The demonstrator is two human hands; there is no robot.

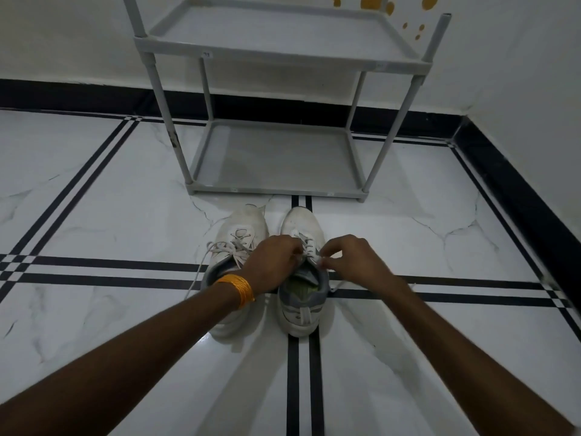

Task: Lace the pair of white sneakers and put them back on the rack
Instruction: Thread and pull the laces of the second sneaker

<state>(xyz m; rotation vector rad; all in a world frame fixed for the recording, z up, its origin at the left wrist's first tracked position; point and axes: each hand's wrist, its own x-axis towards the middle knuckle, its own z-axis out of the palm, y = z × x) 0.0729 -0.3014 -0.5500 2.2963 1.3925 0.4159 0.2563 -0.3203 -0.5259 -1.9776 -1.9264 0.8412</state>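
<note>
Two white sneakers stand side by side on the floor, toes toward the rack. The left sneaker [242, 228] has loose laces trailing to its left. Over the right sneaker [301, 297], my left hand [272, 262] pinches a lace [306, 243] near the top eyelets, an orange bangle on its wrist. My right hand [352, 258] pinches the other lace end on the shoe's right side. The grey two-shelf rack [276, 191] stands just beyond the toes, both shelves bare.
The floor is white marble tile with black stripes. A white wall with a black skirting runs behind the rack and along the right side. Orange marks dot the wall at top right.
</note>
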